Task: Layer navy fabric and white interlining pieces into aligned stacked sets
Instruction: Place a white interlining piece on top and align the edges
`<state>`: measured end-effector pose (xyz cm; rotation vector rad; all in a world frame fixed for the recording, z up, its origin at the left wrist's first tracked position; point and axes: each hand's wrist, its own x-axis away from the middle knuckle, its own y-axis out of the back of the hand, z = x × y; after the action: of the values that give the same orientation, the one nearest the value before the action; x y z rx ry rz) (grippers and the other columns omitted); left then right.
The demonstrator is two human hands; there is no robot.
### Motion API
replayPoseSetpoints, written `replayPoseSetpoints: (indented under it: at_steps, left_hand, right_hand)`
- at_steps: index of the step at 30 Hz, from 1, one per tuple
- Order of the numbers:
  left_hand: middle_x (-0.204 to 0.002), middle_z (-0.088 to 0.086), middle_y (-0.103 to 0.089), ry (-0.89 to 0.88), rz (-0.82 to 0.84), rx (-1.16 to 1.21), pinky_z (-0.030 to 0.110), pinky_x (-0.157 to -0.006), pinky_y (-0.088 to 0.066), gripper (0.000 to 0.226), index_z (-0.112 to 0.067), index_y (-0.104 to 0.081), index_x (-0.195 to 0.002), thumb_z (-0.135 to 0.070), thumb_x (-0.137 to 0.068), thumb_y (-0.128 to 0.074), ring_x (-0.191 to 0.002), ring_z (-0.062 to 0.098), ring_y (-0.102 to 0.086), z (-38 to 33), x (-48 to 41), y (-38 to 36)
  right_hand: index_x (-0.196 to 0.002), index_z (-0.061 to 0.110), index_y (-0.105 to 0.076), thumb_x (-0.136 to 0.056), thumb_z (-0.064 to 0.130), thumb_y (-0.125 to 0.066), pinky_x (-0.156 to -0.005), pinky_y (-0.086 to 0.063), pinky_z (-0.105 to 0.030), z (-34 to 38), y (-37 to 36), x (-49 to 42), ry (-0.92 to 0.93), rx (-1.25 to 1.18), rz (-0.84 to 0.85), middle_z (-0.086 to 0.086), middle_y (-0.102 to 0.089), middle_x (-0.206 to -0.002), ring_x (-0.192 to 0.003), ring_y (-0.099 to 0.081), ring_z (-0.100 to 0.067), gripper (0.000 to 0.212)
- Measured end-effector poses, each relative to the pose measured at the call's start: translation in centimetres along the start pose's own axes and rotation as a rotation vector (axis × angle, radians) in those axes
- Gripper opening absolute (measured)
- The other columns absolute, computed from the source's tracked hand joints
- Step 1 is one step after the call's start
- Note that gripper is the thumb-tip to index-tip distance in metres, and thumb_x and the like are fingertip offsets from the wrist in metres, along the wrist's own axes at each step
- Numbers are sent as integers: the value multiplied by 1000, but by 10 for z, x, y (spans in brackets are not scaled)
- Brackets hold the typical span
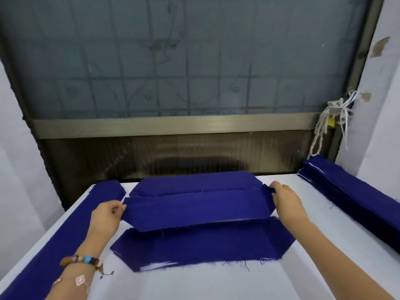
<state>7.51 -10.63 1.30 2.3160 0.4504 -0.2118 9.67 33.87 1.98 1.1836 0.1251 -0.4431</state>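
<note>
Head view, the only one. In mid-frame a long navy piece [194,211] with slanted ends is held taut and lifted just off the table [216,284]. It hangs between the far piece [194,182], which lies flat toward the table's back edge, and the near piece [203,245], which lies flat lower in the frame.

The left hand [108,215] pinches the lifted piece's left tip between thumb and curled fingers. The right hand [285,200] is clamped on the right tip the same way, fingers folded over the cloth's edge. Neither hand touches anything else.

A white sliver [155,266] shows along the near piece's lower left edge, probably interlining under the navy. No loose white piece can be made out against the pale table.

The step in hand looks like laying a navy layer onto a set. Whether it is meant for the near or the far piece cannot be told from here.

The next move would call for lowering the cloth flat with both ends level. The slanted ends and long edges need to match those of the piece below, and the frayed lower edge must not fold under. A light smoothing outward from the middle may be needed.

A stack [350,195] of navy pieces lies at the right edge of the frame. A navy strip [54,245] runs along the table's left side.
</note>
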Motion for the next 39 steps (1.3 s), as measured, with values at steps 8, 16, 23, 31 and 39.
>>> replayPoseSetpoints:
  at_steps: [8,16,23,31,39]
  left_hand:
    - [-75,13,-66,92,-34,76,35,-67,-45,20,-1,-67,-80,-9,-95,-57,-73,28,-60,14,51,-14]
    - [-92,7,-63,126,-144,74,34,-75,-45,18,-8,-64,-110,-14,-97,-54,-82,22,-57,16,67,-28]
    - [-88,8,-58,95,-118,50,33,-72,-46,23,-8,-57,-116,-11,-94,-59,-79,23,-57,15,72,-27]
    - [-76,8,-60,79,-130,10,33,-63,-45,10,-12,-61,-98,-5,-92,-56,-64,23,-57,18,73,-30]
    - [-77,1,-58,91,-159,3,26,-55,-41,11,-16,-61,-93,-5,-92,-56,-65,14,-56,23,71,-33]
  right_hand:
    - [-99,16,-53,-93,3,-43,-69,-42,-32,-33,-33,54,-153,-296,-29,-7,-63,-97,-78,-55,-22,17]
    - [-124,13,-57,-95,14,-50,-79,-47,-32,-43,-44,62,-183,-359,-105,-6,-65,-108,-89,-58,-20,29]
    - [-130,16,-54,-94,20,-55,-77,-45,-29,-43,-43,61,-216,-321,-80,-3,-64,-100,-84,-55,-17,36]
    - [-123,17,-62,-94,17,-53,-74,-46,-29,-42,-42,63,-199,-309,-71,4,-60,-92,-81,-55,-15,30]
    - [-116,23,-56,-93,13,-52,-57,-43,-27,-41,-42,65,-208,-333,-84,-1,-60,-72,-67,-57,-14,26]
